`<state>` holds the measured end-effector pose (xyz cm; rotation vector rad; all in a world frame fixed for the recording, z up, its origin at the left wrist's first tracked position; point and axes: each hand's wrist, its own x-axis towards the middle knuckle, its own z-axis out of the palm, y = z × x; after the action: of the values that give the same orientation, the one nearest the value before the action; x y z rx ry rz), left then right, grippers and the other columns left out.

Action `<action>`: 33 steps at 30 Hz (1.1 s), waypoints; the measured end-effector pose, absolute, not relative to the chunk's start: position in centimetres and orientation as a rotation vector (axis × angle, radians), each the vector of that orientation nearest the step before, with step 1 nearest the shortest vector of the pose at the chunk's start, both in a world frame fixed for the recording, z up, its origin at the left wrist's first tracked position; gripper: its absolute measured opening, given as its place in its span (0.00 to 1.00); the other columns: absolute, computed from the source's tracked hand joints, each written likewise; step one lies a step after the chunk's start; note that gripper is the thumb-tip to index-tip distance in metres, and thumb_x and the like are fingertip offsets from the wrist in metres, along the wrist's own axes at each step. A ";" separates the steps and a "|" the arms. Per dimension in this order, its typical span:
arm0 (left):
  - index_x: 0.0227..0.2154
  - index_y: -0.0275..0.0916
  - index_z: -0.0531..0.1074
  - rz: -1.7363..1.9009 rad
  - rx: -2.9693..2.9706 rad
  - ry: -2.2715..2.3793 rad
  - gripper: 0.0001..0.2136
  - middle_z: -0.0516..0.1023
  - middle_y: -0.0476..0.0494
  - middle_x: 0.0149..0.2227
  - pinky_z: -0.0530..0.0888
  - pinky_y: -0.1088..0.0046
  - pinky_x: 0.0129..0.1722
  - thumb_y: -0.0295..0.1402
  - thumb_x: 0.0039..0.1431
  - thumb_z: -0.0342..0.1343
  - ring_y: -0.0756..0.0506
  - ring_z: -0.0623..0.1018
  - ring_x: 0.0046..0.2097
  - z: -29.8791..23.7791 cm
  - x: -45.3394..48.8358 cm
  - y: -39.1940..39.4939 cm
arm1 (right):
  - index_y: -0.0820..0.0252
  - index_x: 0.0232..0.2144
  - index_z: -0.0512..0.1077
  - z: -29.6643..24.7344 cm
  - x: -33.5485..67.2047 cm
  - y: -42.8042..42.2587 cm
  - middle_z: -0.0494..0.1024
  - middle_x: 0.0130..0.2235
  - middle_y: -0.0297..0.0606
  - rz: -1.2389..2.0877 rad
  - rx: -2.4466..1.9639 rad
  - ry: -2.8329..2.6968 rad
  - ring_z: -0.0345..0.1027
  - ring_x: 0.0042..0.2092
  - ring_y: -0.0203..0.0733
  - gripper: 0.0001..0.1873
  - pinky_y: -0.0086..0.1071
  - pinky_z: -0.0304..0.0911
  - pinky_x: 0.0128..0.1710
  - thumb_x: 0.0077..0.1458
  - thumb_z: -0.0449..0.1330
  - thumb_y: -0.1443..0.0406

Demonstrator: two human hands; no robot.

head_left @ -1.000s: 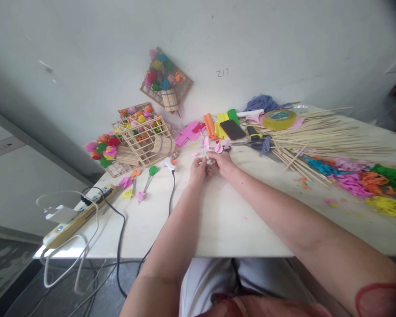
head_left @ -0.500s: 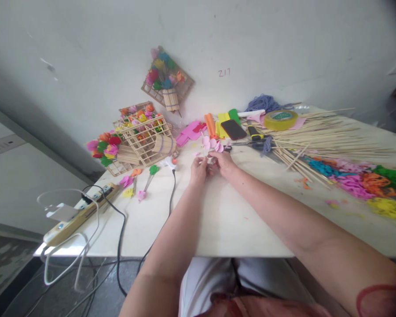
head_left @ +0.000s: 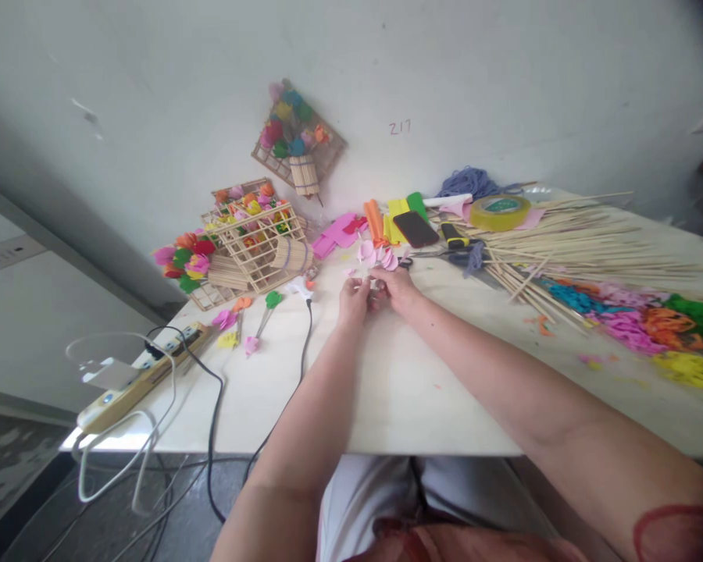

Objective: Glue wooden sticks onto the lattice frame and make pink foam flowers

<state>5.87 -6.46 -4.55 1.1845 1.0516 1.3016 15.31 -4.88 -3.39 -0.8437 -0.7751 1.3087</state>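
My left hand [head_left: 354,300] and my right hand [head_left: 396,289] meet over the middle of the table, fingertips pinched close together. Something small and pale shows between them, too small and blurred to name. Just beyond my fingers lie light pink petals [head_left: 380,254], and the handle of a pair of scissors [head_left: 406,263] shows beside them. A white glue gun [head_left: 298,289] with a black cord rests left of my left hand. Further left are small flowers on stems, among them a green one [head_left: 273,300] and a pink one [head_left: 251,344].
Flower-filled stick lattices [head_left: 251,226] stand at the back left; another [head_left: 301,144] leans on the wall. A power strip [head_left: 146,375] lies at the left edge. Rightward are a phone [head_left: 415,229], a tape roll [head_left: 500,212], thin sticks [head_left: 603,242] and coloured scraps [head_left: 633,328].
My hands stay in nearly the same place, with only slight finger movement. The whole view has shifted very slightly.
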 end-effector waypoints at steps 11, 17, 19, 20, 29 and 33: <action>0.32 0.38 0.58 1.301 1.195 1.049 0.12 0.69 0.53 0.18 0.60 0.80 0.16 0.41 0.54 0.51 0.54 0.66 0.15 -4.5 5.8 -6.5 | 0.63 0.20 0.66 -3.4 15.3 -4.9 0.64 0.16 0.26 1.306 -0.835 -0.801 0.50 0.14 0.26 0.07 0.24 0.45 0.11 0.36 0.62 0.67; 0.32 0.38 0.58 1.302 1.165 1.062 0.10 0.70 0.52 0.18 0.60 0.80 0.16 0.40 0.57 0.48 0.54 0.65 0.15 -4.2 5.9 -6.6 | 0.62 0.18 0.63 -2.9 15.4 -5.2 0.61 0.13 0.25 1.349 -0.856 -0.768 0.50 0.13 0.27 0.06 0.24 0.46 0.11 0.37 0.60 0.69; 0.31 0.38 0.58 1.306 1.169 1.062 0.10 0.70 0.52 0.18 0.60 0.80 0.16 0.39 0.57 0.48 0.54 0.65 0.15 -4.1 5.9 -6.7 | 0.63 0.18 0.64 -2.8 15.4 -5.2 0.62 0.12 0.26 1.362 -0.850 -0.774 0.51 0.13 0.27 0.06 0.24 0.45 0.11 0.37 0.60 0.69; 0.31 0.38 0.58 1.309 1.172 1.060 0.10 0.70 0.52 0.18 0.60 0.80 0.16 0.39 0.56 0.49 0.54 0.65 0.15 -4.1 5.9 -6.7 | 0.63 0.17 0.63 -2.8 15.4 -5.3 0.61 0.12 0.26 1.371 -0.842 -0.782 0.51 0.13 0.27 0.07 0.24 0.45 0.11 0.37 0.60 0.68; 0.28 0.39 0.58 1.293 1.209 1.028 0.12 0.69 0.53 0.17 0.61 0.80 0.15 0.39 0.51 0.54 0.53 0.66 0.14 -4.7 5.8 -6.3 | 0.61 0.16 0.62 -3.1 15.3 -5.1 0.62 0.11 0.25 1.360 -0.825 -0.758 0.50 0.12 0.27 0.11 0.25 0.44 0.10 0.35 0.63 0.66; 0.28 0.39 0.58 1.295 1.180 1.038 0.13 0.68 0.54 0.16 0.61 0.80 0.15 0.40 0.50 0.55 0.54 0.66 0.14 -4.5 5.8 -6.6 | 0.61 0.16 0.63 -3.0 15.3 -5.0 0.62 0.11 0.26 1.347 -0.848 -0.745 0.50 0.12 0.27 0.09 0.24 0.45 0.10 0.37 0.61 0.68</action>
<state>5.81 -6.61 -4.45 1.1797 1.0385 1.2955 15.33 -5.01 -3.04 -0.8479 -0.7450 1.3472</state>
